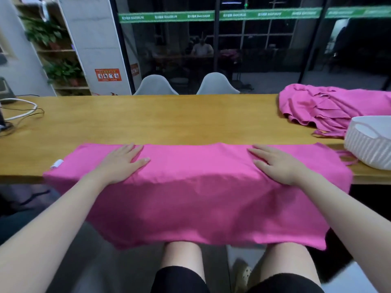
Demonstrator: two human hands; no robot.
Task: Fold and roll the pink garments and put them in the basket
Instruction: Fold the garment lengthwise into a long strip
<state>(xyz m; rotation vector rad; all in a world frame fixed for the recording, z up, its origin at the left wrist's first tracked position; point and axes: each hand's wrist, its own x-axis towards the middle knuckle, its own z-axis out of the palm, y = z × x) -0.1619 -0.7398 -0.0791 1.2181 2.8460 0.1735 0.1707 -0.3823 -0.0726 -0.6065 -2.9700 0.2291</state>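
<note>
Left hand [121,163] & right hand [277,166] flat on pink garment [196,187], fingers spread, basket [368,149] at right

- One head-worn wide-angle view, looking forward and down over a wooden table [169,121] from its near edge
- Close enough that both forearms and the wearer's knees fill the lower frame

Bare forearms and hands, no sleeves; black shorts [179,280] above bare knees, below the table [169,119] edge.
</note>
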